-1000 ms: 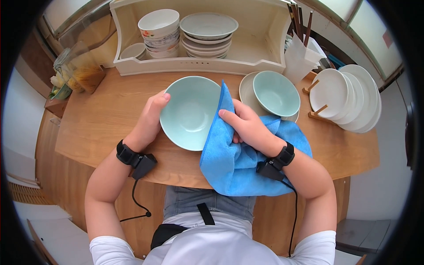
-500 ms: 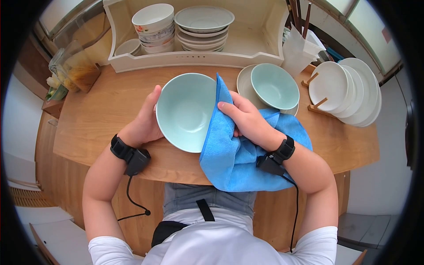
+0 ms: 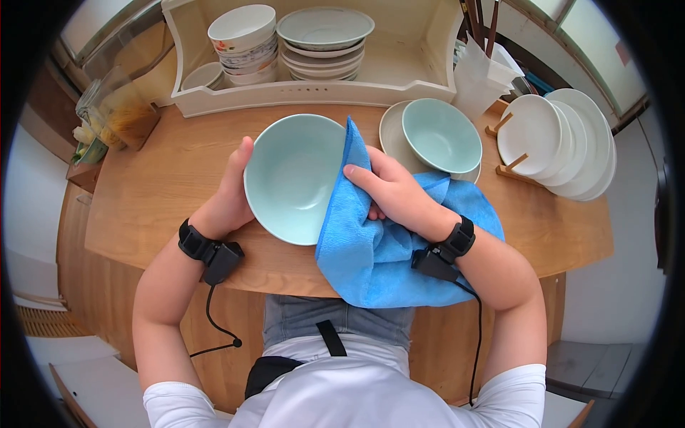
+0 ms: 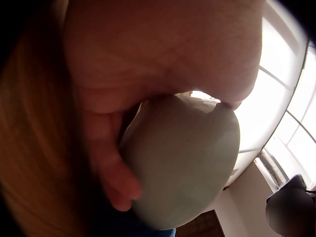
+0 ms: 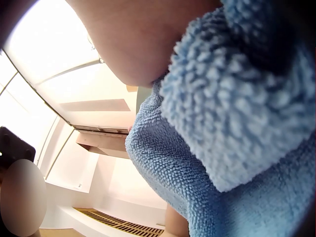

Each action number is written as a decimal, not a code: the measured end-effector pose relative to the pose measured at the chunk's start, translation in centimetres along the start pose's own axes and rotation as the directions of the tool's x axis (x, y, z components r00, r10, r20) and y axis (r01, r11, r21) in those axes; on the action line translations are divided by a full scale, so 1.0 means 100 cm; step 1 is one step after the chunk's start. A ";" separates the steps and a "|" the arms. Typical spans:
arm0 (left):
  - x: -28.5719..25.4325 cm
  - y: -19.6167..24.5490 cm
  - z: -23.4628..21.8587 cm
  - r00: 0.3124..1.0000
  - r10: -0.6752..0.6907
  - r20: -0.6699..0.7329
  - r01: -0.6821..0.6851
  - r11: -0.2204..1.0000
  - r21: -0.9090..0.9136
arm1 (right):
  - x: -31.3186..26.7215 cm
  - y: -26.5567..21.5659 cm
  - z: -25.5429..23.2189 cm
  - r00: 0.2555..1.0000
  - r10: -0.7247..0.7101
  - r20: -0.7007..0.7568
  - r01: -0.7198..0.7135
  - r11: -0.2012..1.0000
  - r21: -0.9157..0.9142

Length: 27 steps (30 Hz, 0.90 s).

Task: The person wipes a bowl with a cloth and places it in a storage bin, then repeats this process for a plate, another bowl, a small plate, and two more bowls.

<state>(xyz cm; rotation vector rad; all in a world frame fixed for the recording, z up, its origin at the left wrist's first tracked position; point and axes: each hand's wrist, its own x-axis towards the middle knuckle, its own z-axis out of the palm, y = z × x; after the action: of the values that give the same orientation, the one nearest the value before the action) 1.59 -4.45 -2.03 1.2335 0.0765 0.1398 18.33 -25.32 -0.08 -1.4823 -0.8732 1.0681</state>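
A pale green bowl (image 3: pixel 292 182) is held in front of the body, its inside turned up toward the head camera. My left hand (image 3: pixel 232 187) holds it from the left, thumb pointing up beside the rim; in the left wrist view its fingers (image 4: pixel 116 173) curl against the bowl's outer side. On the right, my right hand (image 3: pixel 396 187) grips a blue cloth (image 3: pixel 364 246), thumb on top, with the cloth's edge folded over the bowl's right rim. The rest of the cloth drapes down past the table edge. Cloth hides that side of the bowl and the right fingertips.
A second green bowl (image 3: pixel 442 135) rests on a pale plate (image 3: pixel 392 135) behind the right hand. White plates (image 3: pixel 531 135) stand in a wooden rack at right. A cream shelf (image 3: pixel 314 98) at the back holds stacked bowls (image 3: pixel 242 30) and plates (image 3: pixel 326 28). Chopsticks stand in a white holder (image 3: pixel 484 78).
The left thumb has come off the bowl's inner rim and now points up outside it. Bowl, cloth and hands sit slightly further left, while the head view itself has shifted a little.
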 end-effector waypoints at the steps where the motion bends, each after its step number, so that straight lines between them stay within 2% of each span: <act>1: 0.000 0.000 0.000 1.000 -0.002 0.001 0.002 1.000 0.000 | -0.001 -0.002 0.000 1.000 0.006 0.010 -0.006 1.000 -0.003; 12: 0.002 0.005 0.006 0.999 0.015 -0.040 -0.013 0.998 0.068 | 0.000 -0.002 -0.001 1.000 0.016 0.009 -0.016 0.999 -0.033; 27: 0.007 0.000 0.003 0.997 0.006 -0.082 -0.003 0.999 0.042 | 0.001 -0.003 0.000 0.999 0.040 0.006 -0.039 0.998 -0.055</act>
<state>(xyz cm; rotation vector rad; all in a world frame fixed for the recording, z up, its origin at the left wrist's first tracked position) 2.27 -4.58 -1.90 1.2699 0.1485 0.1932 18.39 -25.14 0.16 -1.5482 -0.8875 1.0865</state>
